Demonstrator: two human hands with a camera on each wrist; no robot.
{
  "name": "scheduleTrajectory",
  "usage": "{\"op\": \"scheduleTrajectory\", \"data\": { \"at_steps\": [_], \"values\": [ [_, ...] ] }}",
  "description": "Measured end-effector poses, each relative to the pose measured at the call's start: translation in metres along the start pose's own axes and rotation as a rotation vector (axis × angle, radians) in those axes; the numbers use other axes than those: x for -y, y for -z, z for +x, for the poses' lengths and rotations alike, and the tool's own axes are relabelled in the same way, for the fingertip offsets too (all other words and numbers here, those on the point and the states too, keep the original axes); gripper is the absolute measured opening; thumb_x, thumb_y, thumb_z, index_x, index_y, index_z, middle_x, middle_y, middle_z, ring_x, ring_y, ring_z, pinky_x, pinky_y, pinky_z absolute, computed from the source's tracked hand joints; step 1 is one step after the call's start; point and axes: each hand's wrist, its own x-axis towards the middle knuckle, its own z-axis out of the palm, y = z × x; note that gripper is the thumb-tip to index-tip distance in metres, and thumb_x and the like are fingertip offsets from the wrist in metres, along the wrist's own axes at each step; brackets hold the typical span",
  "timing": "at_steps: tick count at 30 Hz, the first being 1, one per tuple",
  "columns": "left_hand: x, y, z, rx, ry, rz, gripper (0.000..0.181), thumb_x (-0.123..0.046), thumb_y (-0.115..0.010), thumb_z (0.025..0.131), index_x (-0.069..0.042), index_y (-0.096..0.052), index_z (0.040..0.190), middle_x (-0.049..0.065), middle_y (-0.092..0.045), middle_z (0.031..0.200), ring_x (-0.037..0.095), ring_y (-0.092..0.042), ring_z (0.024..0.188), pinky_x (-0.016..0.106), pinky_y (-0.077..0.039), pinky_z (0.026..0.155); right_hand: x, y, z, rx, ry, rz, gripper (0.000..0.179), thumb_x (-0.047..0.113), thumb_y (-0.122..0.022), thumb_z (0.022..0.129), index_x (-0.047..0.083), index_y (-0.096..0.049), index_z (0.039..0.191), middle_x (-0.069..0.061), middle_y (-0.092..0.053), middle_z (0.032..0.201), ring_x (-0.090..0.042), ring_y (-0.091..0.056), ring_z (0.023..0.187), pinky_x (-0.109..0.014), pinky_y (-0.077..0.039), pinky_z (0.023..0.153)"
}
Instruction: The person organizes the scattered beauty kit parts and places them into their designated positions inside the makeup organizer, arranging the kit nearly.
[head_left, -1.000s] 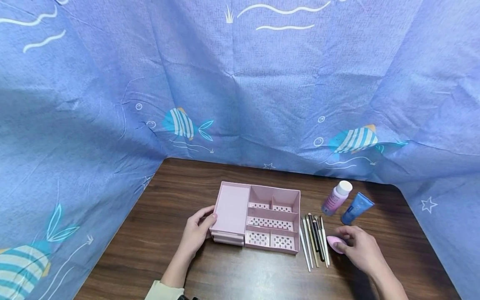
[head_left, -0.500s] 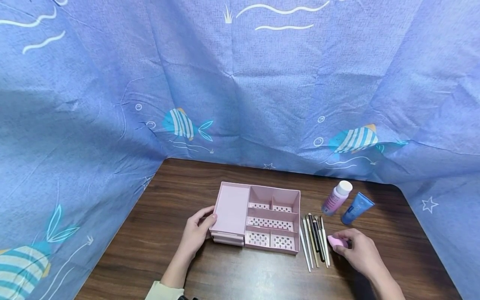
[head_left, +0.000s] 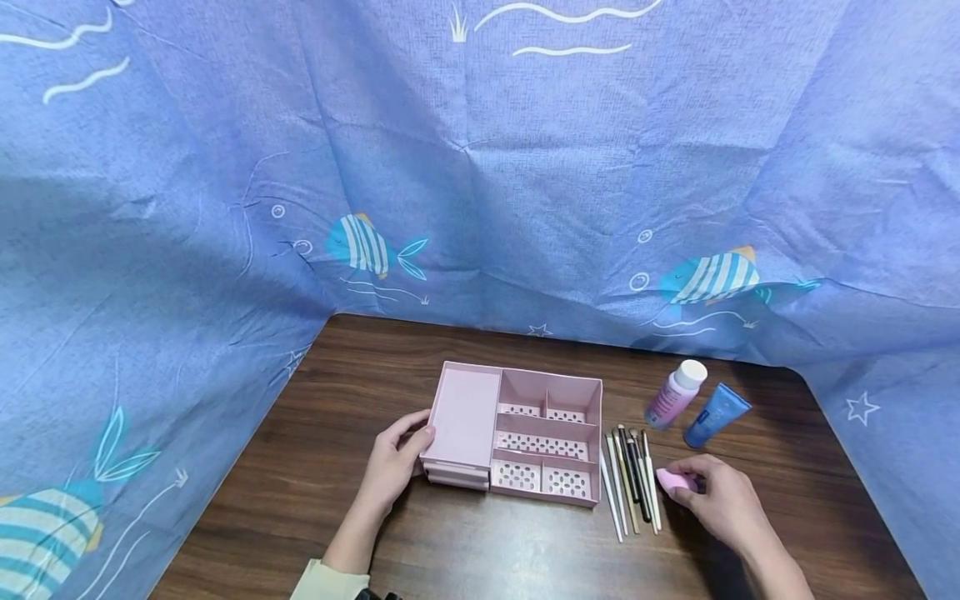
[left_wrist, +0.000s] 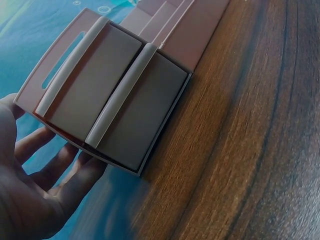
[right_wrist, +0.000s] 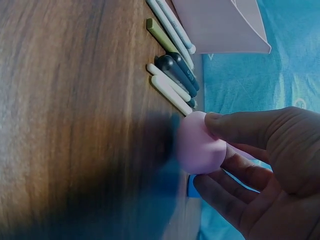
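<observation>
A pink cosmetics organizer (head_left: 547,500) stands on the table, with a flat-topped drawer unit at its left and perforated compartments at its right. My left hand (head_left: 393,458) holds the drawer unit's left side, thumb at the top edge. In the left wrist view, two drawer fronts (left_wrist: 142,107) face the camera and the fingers lie against the side wall. My right hand (head_left: 723,500) pinches a pink makeup sponge (right_wrist: 200,145) between thumb and fingers, low over the table. Several makeup brushes (head_left: 633,479) lie side by side between organizer and sponge.
A pink bottle with a white cap (head_left: 675,396) and a blue tube (head_left: 716,415) stand behind the right hand. A blue fish-print cloth (head_left: 480,208) hangs behind the dark wooden table (head_left: 360,358) and along its sides.
The right hand's fingers have closed further round the makeup sponge and turned it slightly, so less of it shows. The left hand and the organizer stay in place.
</observation>
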Motion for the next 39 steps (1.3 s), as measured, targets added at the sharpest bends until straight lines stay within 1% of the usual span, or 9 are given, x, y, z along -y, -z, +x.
{"op": "scheduleTrajectory", "data": {
  "at_steps": [8,12,18,23,28,31,34,39],
  "values": [
    [0.0,0.001,0.0,-0.005,0.0,0.012,0.037,-0.014,-0.068,0.099,-0.006,-0.066,0.134,0.02,-0.068,0.108,0.019,-0.07,0.083,0.034,-0.064,0.067,0.006,0.006,0.005,0.003,-0.007,0.01,0.026,0.013,-0.089,0.075,0.009,-0.078,0.098,-0.009,-0.076,0.099,-0.018,-0.067,0.083,-0.035,-0.051,0.069],
    [0.0,0.0,0.001,-0.009,-0.004,0.013,0.036,-0.014,-0.068,0.099,-0.007,-0.067,0.134,0.02,-0.069,0.108,0.019,-0.07,0.082,0.034,-0.064,0.066,0.011,0.009,0.008,0.011,0.007,0.025,0.025,0.012,-0.088,0.076,0.008,-0.078,0.099,-0.011,-0.076,0.101,-0.019,-0.071,0.081,-0.033,-0.054,0.069],
    [-0.001,0.0,0.001,0.005,-0.005,0.002,0.036,-0.014,-0.068,0.098,-0.006,-0.067,0.133,0.019,-0.069,0.107,0.019,-0.07,0.082,0.034,-0.064,0.067,0.018,0.012,0.014,0.006,0.049,0.025,0.023,0.01,-0.087,0.077,0.01,-0.078,0.098,-0.009,-0.075,0.101,-0.02,-0.073,0.079,-0.034,-0.057,0.069],
    [-0.002,0.001,0.0,0.013,0.015,-0.021,0.037,-0.014,-0.069,0.098,-0.006,-0.066,0.134,0.018,-0.069,0.105,0.019,-0.071,0.081,0.034,-0.064,0.067,0.028,0.015,0.018,-0.001,0.082,0.025,0.022,0.009,-0.087,0.077,0.012,-0.077,0.097,-0.008,-0.075,0.101,-0.018,-0.072,0.077,-0.035,-0.057,0.069],
    [-0.005,0.002,-0.002,0.022,0.029,-0.035,0.038,-0.013,-0.069,0.098,-0.004,-0.066,0.134,0.019,-0.069,0.107,0.019,-0.071,0.081,0.034,-0.064,0.068,0.039,0.018,0.024,-0.005,0.104,0.033,0.023,0.009,-0.086,0.077,0.011,-0.077,0.099,-0.008,-0.075,0.103,-0.016,-0.07,0.077,-0.034,-0.058,0.068],
    [-0.006,0.002,-0.003,0.026,0.032,-0.036,0.038,-0.013,-0.068,0.098,-0.004,-0.065,0.135,0.02,-0.069,0.109,0.019,-0.071,0.081,0.034,-0.064,0.068,0.045,0.02,0.027,-0.021,0.12,0.047,0.024,0.008,-0.087,0.077,0.011,-0.077,0.098,-0.007,-0.075,0.101,-0.013,-0.069,0.076,-0.03,-0.057,0.066],
    [-0.006,0.002,-0.003,0.032,0.029,-0.035,0.038,-0.013,-0.067,0.099,-0.004,-0.065,0.135,0.021,-0.068,0.111,0.02,-0.072,0.083,0.034,-0.064,0.069,0.051,0.022,0.03,-0.043,0.154,0.07,0.025,0.005,-0.088,0.075,0.011,-0.077,0.097,-0.006,-0.075,0.1,-0.011,-0.068,0.075,-0.026,-0.057,0.065],
    [-0.007,0.001,-0.001,0.041,0.027,-0.038,0.038,-0.013,-0.067,0.099,-0.004,-0.064,0.136,0.022,-0.067,0.114,0.02,-0.071,0.084,0.035,-0.064,0.071,0.063,0.026,0.035,-0.079,0.211,0.079,0.025,0.004,-0.088,0.075,0.013,-0.078,0.095,-0.002,-0.074,0.098,-0.011,-0.068,0.081,-0.027,-0.06,0.067]
  ]
}}
